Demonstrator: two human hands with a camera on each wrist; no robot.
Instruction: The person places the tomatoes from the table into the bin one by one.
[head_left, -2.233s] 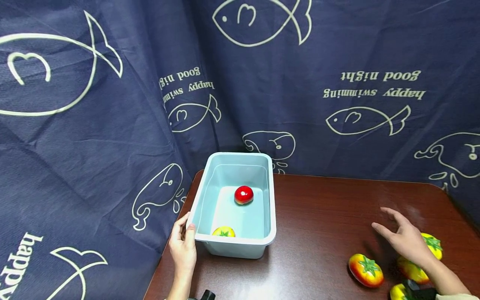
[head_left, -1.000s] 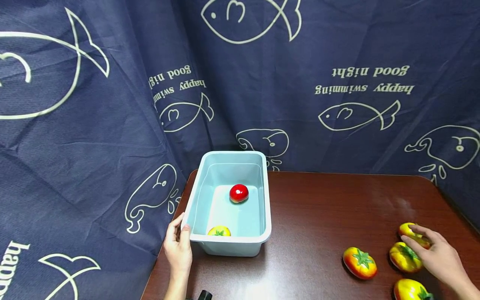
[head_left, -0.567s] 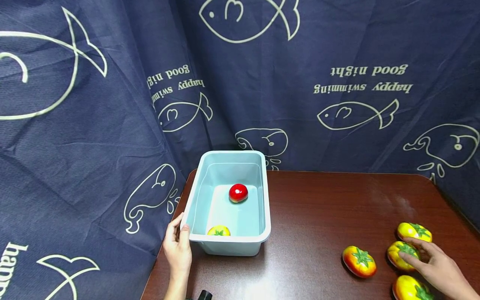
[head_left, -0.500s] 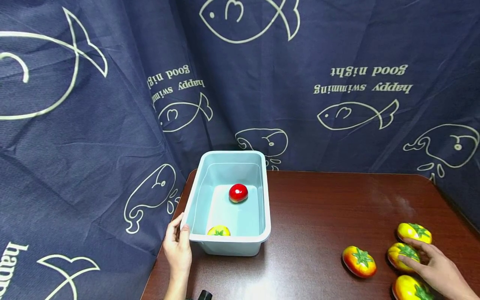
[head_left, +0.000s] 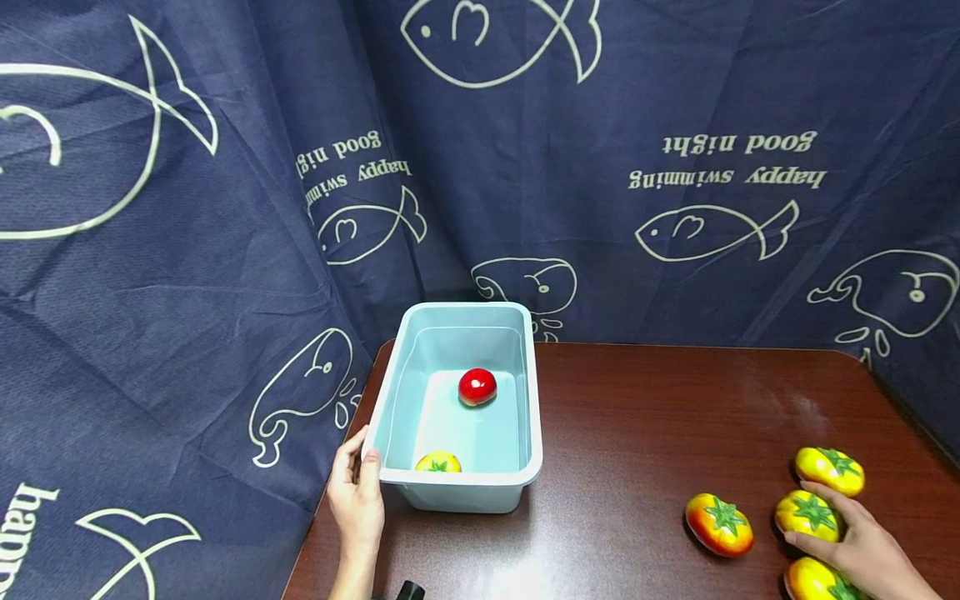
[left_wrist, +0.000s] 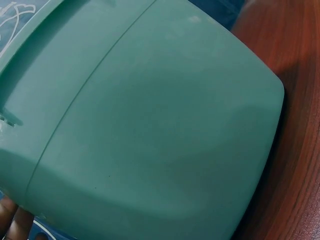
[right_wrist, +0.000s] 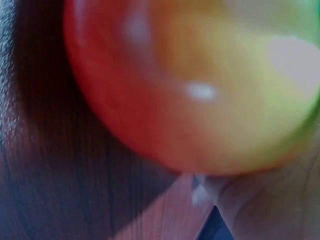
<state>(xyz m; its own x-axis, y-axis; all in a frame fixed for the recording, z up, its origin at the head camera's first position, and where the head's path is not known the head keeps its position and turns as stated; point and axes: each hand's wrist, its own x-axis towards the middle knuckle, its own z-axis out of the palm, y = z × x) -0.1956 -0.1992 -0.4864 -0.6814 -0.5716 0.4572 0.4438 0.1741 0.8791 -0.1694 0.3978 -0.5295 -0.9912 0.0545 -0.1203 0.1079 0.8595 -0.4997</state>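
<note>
Glossy yellow-red tomato (head_left: 810,577) sits nearest, crowding the right hand's (head_left: 864,537) thumb side. That hand's thumb and fingers grip the round yellow tomato with green star leaves (head_left: 807,513) on the brown wood table (head_left: 622,433); I'd pinch low, lift vertical. Left hand (head_left: 356,504) grips the near-left corner of the pale-blue rectangular plastic tub (head_left: 461,497). Oval yellow tomato (head_left: 828,470) is tight beyond the fingers.

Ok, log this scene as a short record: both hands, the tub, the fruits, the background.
left hand: grips the blue tub at its near left corner
right hand: curled around the middle yellow fruit
in tub: red fruit; leaf-topped yellow fruit, partly hidden
others on table: far yellow fruit; near yellow fruit; red-and-yellow fruit to their left
background: dark blue printed cloth
</note>
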